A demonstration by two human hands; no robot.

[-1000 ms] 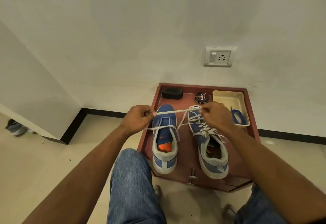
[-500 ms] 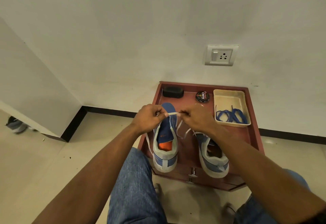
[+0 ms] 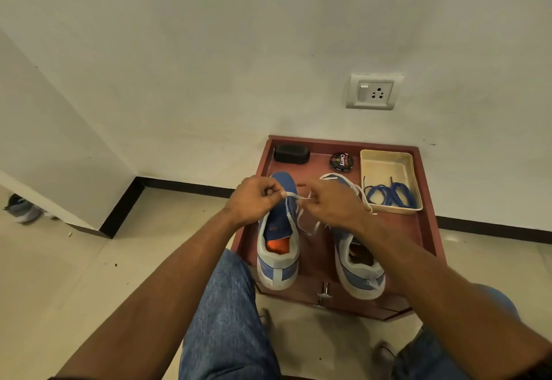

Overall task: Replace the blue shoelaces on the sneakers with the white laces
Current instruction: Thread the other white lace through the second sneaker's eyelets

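- Centre frame: left hand and right hand each pinch the white lace above the left sneaker.
- Right of it: right sneaker, toe hidden by the right hand.
- Upper right of cabinet top: cream tray holding blue laces.
- Rear edge: polish tin, black brush.
- Wall above: socket.

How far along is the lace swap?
Done: blue laces lie in the tray; the right sneaker shows white lacing at its toe. In hand: left hand and right hand pinch a white lace over the left sneaker. Left: lacing that sneaker.
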